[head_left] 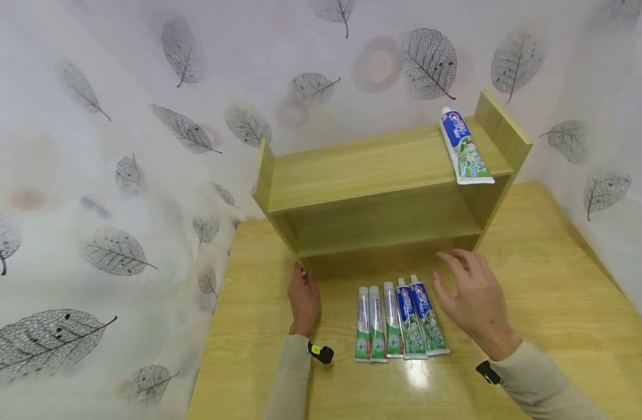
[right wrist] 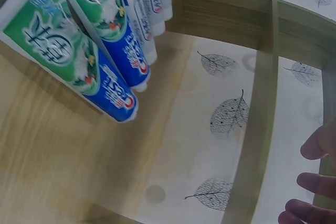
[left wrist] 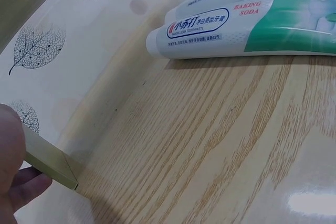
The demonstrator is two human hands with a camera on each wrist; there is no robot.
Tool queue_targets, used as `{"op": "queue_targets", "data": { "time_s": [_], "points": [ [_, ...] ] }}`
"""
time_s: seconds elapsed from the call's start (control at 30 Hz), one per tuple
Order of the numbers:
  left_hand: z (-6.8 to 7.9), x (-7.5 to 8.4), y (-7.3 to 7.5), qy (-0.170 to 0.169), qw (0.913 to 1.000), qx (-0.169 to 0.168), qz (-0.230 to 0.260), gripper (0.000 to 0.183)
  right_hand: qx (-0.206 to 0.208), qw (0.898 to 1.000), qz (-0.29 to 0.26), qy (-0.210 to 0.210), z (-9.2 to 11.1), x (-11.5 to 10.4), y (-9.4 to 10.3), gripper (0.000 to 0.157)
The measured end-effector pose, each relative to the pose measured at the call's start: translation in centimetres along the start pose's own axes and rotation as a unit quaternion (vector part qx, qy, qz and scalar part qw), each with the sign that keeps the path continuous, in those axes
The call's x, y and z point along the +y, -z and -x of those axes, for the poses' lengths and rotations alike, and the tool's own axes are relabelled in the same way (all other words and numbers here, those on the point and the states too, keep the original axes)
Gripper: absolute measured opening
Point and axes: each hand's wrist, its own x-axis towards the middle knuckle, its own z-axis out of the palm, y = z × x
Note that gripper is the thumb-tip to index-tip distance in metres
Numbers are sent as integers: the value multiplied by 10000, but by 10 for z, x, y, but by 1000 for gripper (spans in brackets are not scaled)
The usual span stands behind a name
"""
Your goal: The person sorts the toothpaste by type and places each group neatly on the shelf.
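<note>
A small two-tier wooden shelf (head_left: 352, 172) stands against the wall. My left hand (head_left: 304, 303) grips the lower front end of its left side panel (left wrist: 50, 169), thumb on one face and fingers on the other. My right hand (head_left: 475, 300) is empty, its fingers apart and slightly bent, in front of the shelf's lower right corner. On the upper tier, at the right, lies a blue-and-green toothpaste tube (head_left: 465, 146), its bottom end jutting over the front edge. Two similar blue-and-green toothpaste tubes (head_left: 430, 318) and three white-and-green baking soda toothpaste tubes (head_left: 362, 326) lie side by side between my hands.
The wooden table (head_left: 551, 280) carries the shelf and the row of tubes. Behind and along both sides runs a wall covering (head_left: 321, 52) with a leaf print. A dark wrist device (head_left: 321, 353) sits on the left wrist, another (head_left: 488, 372) on the right.
</note>
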Motion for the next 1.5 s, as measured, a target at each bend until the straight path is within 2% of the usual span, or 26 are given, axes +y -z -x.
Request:
{"op": "queue_targets", "data": {
  "time_s": [0.1,0.17,0.3,0.37,0.47,0.57,0.63,0.77,0.8,0.87,1.03,1.23,1.33,1.5],
  "points": [
    [-2,-2,0,28,10000,-21,-19,29,-101,9999,-25,-81,6,0,-6,41],
    [-4,5,2,-13,10000,64,45,27,-161,9998,-30,-143,13,-1,-11,40],
    [-10,44,19,-101,9998,131,135,20,-269,9993,-64,-256,27,-4,-20,38],
    [-14,64,29,-113,9998,61,155,20,-344,9988,-91,-323,34,-6,-23,38],
    [-17,79,34,-16,9999,-81,139,22,-433,9981,-101,-418,42,-9,-27,40],
    [-20,80,34,-100,9997,-62,219,22,-503,9975,-88,-488,46,-11,-30,40],
    [-20,61,23,-356,9987,109,356,19,-535,9973,-76,-506,48,-12,-32,38],
    [-20,56,21,-489,9979,235,346,20,-652,9966,-26,-503,53,-12,-38,31],
    [-20,56,21,-448,9982,216,323,21,-684,9964,-16,-498,54,-12,-40,30],
    [-21,74,31,-206,9996,54,180,22,-734,9961,12,-490,58,-11,-43,29],
    [-20,81,34,142,9997,-172,87,23,-926,9939,74,-597,66,-10,-47,31],
    [-17,81,37,242,9994,-215,138,25,-1383,9864,60,-889,79,-13,-46,38],
    [-16,80,38,305,9991,-254,151,26,-1446,9850,37,-942,84,-15,-47,38],
    [-15,81,37,198,9996,-174,108,27,-1634,9805,-31,-1090,89,-16,-48,38]
  ]
}}
